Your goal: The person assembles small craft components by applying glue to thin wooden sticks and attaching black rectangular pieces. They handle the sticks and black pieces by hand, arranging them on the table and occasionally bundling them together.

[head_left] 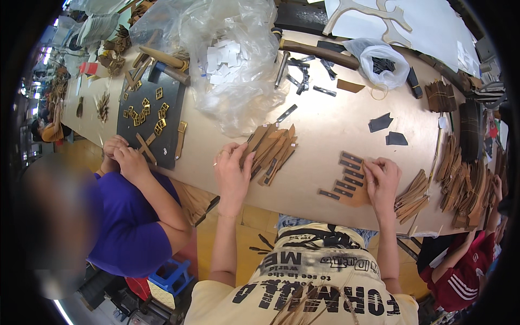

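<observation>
My left hand point(232, 172) is at the left edge of a loose pile of brown leather straps point(277, 145), thumb and fingers closed on a strap there. Some straps in the pile carry dark strips and small white tags. Farther right, my right hand point(383, 177) pinches the right side of a fanned row of brown leather pieces point(355, 196). Each piece in the fan has a black strip at its left end, stepped one below another. The fan lies on the table, close to its near edge.
A clear plastic bag point(227, 97) with white slips lies ahead. Black strips point(303, 76) and a bag of black pieces point(383, 64) lie beyond. Strap bundles point(414, 196) are at right. At left, a co-worker's hands point(125, 157) work beside a black board point(176, 103) with gold buckles point(143, 116).
</observation>
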Tool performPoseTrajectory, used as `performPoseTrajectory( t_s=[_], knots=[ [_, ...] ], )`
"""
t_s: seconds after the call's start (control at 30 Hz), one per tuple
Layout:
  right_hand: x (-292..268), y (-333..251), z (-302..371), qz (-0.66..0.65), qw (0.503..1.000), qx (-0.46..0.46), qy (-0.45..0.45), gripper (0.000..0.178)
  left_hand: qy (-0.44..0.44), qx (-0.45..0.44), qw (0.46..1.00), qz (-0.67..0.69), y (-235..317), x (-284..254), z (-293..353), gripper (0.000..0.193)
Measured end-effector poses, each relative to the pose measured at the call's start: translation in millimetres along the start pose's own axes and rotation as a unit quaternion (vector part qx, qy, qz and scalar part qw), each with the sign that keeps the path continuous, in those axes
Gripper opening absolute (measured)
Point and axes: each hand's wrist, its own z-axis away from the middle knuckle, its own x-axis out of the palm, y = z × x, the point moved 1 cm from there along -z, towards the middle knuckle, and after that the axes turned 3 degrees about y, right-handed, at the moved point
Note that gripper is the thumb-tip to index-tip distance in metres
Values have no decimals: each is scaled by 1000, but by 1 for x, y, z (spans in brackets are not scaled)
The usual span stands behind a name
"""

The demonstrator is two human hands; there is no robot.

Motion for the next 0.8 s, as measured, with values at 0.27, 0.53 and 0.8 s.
performPoseTrajectory(
  t_s=[0.27, 0.53, 0.8],
  knots=[
    [-13, -25, 3, 27, 999, 36, 29, 27, 102, 118, 986, -55, -2, -9, -12, 18],
    [-25, -85, -43, -168, 979, -101, 59, 33, -235, -150, 774, 569, 83, -3, -4, 25],
    [-45, -65, -49, -91, 973, -208, 46, 42, -351, -36, 704, 617, 122, 6, 1, 23]
  ],
)
